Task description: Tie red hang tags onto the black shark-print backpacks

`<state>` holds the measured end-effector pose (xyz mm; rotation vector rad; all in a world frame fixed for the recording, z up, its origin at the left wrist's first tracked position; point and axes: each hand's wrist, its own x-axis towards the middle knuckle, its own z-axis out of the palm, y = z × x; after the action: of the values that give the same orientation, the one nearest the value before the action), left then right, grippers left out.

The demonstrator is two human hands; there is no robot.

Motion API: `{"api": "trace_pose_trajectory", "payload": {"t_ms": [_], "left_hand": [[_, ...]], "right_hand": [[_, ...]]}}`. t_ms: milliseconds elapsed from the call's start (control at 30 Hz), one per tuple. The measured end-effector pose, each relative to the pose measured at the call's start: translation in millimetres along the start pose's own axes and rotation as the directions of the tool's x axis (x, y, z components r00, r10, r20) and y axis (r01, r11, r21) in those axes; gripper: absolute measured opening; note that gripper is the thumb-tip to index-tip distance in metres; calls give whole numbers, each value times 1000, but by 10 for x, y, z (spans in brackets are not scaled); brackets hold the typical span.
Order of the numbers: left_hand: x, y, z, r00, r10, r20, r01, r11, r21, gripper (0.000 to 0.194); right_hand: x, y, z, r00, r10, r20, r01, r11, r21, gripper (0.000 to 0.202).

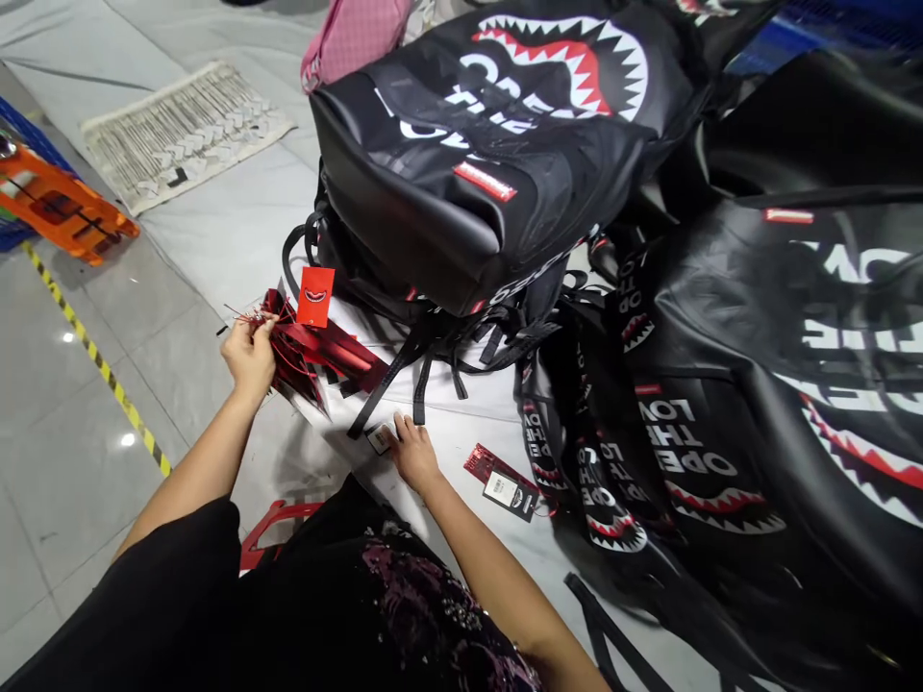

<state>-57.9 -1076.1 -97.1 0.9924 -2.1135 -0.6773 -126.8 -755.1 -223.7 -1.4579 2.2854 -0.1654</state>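
Observation:
My left hand (249, 358) is closed in a pinch at the tangled strings of a bunch of red hang tags (342, 351). One bright red tag (314, 298) with a mouth print stands up from the bunch beside the stacked backpacks. Lower down, my right hand (414, 457) has its fingertips closed at the edge of a small black-and-white label tag (378, 439) on the white cloth. To the right of that hand, a red tag and a black barcode tag (510, 492) lie overlapping, next to a dark printed backpack (713, 461).
A stack of black backpacks (425, 173) with shark-mouth prints fills the top middle. Further back are a pink bag (361, 38) and a mat of strung tags (187, 130). An orange crate (64, 207) is at left, and a red stool (278, 529) is near my body.

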Motion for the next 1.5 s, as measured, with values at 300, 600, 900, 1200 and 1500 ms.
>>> {"api": "trace_pose_trajectory", "payload": {"t_ms": [300, 600, 900, 1200, 1500], "left_hand": [[-1061, 739, 326, 820, 423, 387, -295, 890, -348, 20], [-1641, 1324, 862, 512, 687, 515, -504, 726, -468, 20], [-1542, 1216, 1354, 491, 509, 707, -481, 835, -267, 17], [-1370, 948, 1094, 575, 389, 720, -525, 850, -41, 18], [-1267, 889, 1110, 578, 323, 750, -532, 845, 46, 17]], "right_hand": [[-1041, 396, 301, 792, 604, -85, -608, 772, -184, 63], [-1378, 531, 249, 726, 684, -79, -688, 716, -122, 45], [-1342, 764, 129, 786, 594, -174, -519, 786, 337, 49], [-1406, 573, 73, 655, 682, -326, -441, 695, 568, 42], [-954, 307, -272, 696, 651, -302, -272, 629, 729, 34]]}}
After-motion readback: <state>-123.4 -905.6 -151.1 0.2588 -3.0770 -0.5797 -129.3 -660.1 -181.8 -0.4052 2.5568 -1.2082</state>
